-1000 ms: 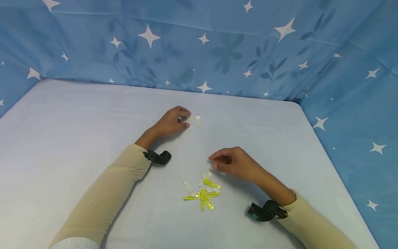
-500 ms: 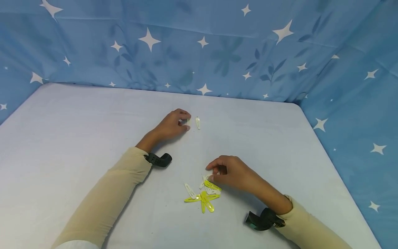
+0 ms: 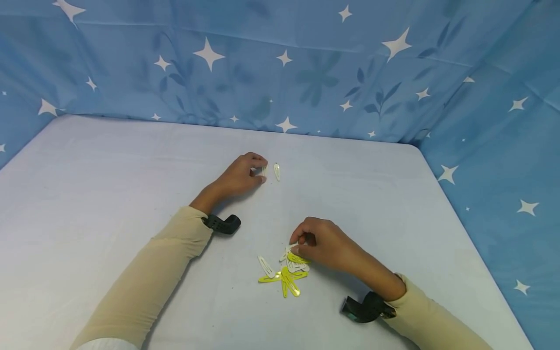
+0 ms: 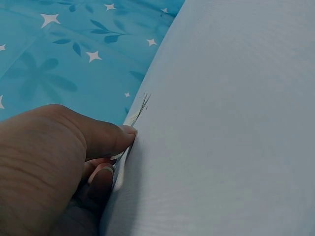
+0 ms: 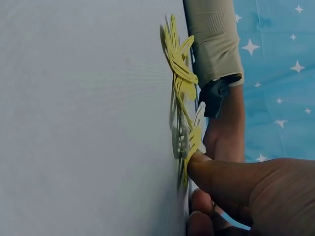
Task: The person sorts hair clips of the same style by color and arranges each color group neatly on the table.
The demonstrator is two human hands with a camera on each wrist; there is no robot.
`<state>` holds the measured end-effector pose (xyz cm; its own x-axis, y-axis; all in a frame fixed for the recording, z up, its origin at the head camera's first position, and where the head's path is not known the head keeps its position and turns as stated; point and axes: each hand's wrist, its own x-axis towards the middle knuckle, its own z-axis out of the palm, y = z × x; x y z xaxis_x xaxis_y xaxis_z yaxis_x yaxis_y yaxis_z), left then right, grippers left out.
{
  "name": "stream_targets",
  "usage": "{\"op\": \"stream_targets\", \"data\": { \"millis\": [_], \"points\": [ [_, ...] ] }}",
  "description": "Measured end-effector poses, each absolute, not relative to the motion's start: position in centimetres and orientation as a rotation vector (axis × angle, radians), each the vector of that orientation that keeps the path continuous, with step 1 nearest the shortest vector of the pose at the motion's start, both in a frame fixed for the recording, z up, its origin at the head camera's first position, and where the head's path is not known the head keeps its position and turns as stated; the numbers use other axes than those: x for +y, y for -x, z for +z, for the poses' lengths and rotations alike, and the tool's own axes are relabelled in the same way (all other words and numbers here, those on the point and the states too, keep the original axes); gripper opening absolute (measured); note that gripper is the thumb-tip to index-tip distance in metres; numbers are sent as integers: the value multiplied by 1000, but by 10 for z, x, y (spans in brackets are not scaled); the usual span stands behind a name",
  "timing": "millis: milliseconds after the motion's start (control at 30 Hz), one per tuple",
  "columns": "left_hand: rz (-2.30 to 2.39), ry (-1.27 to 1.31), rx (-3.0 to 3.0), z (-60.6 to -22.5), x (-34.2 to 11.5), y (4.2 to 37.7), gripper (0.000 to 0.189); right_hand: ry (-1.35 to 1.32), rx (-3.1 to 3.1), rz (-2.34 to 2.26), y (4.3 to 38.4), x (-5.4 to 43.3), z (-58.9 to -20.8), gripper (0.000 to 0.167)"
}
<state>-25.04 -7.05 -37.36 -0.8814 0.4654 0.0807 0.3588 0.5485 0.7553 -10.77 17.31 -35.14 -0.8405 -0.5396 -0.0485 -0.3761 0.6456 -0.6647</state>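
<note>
In the head view my left hand (image 3: 242, 175) holds small white hair clips (image 3: 264, 171) lengthwise between thumb and fingertips at the back of the table. Just right of them lies a single white hair clip (image 3: 277, 172). My right hand (image 3: 323, 243) is low over a pile of hair clips nearer the front, its thumb and index finger curled in at the pile's upper edge. Yellow clips (image 3: 290, 282) fan out at the pile's front. A yellow clip (image 5: 194, 140) meets the right thumb in the right wrist view; whether the fingers pinch it I cannot tell.
A white cloth (image 3: 166, 170) covers the table. Behind and to the right hangs a blue curtain (image 3: 315, 73) with white stars. Black cameras sit on the left wrist (image 3: 223, 224) and right wrist (image 3: 367, 307). One white clip (image 3: 266, 267) lies at the pile's left edge.
My right hand has come down and slightly left onto the pile's upper edge, its thumb and index finger closing in. The left hand stays in place with its clips.
</note>
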Motion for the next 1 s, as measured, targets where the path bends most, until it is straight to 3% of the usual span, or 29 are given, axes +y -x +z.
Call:
{"op": "stream_targets", "data": {
  "millis": [433, 867, 1000],
  "points": [
    [1246, -746, 2650, -371, -71, 249, 46, 722, 2455, -1094, 117, 185, -346, 6],
    [1222, -740, 2680, -373, -71, 250, 46, 830, 2489, -1201, 121, 185, -351, 32],
    [1213, -752, 2688, -373, -70, 251, 46, 768, 2492, -1214, 120, 184, -351, 31]
  ]
}}
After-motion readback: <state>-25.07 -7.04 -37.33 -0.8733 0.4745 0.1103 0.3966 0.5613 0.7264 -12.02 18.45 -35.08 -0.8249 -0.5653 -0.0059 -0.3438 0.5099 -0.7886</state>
